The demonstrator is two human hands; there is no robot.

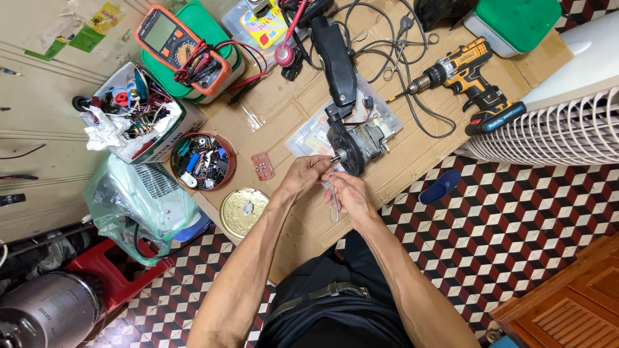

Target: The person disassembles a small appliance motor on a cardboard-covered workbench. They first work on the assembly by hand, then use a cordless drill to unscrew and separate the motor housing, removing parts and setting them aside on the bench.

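Pliers [334, 193] are gripped in the right hand [348, 193] at the shaft of the fan motor [358, 145] on cardboard; the left hand [306, 174] pinches there. Motor's casing is already removed; its shaft piece remains fitted.

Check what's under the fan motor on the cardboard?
The fan motor sits on a clear plastic box, which lies on the cardboard. The box's contents are blurred and partly covered by the motor. Both hands, left and right, work at its shaft.

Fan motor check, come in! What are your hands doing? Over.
Left hand at the fan motor shaft. Right hand pinching a thin metal tool beside it. Motor lying on cardboard. Cordless drill off to the side, clear.
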